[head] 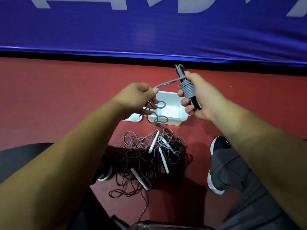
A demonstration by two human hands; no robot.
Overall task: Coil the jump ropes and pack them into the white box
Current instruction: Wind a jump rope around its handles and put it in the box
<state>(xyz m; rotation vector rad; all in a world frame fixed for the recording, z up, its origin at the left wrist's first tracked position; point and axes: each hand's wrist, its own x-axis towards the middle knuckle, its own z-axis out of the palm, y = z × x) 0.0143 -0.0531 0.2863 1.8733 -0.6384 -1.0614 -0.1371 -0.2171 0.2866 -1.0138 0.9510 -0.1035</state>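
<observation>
My right hand (pixel 197 95) grips a black jump-rope handle (pixel 196 103) with grey rope (pixel 187 90) wound in tight turns round it. A doubled strand of that grey rope runs left to my left hand (pixel 137 98), which pinches it; loose loops hang below over the white box (pixel 171 121). The box stands open on the red floor, beneath and between both hands. Nearer to me lies a tangled pile of jump ropes (pixel 149 156) with several white and black handles.
A white lid (pixel 132 118) lies left of the box. A blue banner (pixel 149 30) runs along the far wall. My feet in black shoes (pixel 219 146) flank the pile, and a chair frame (pixel 166 226) shows at the bottom edge.
</observation>
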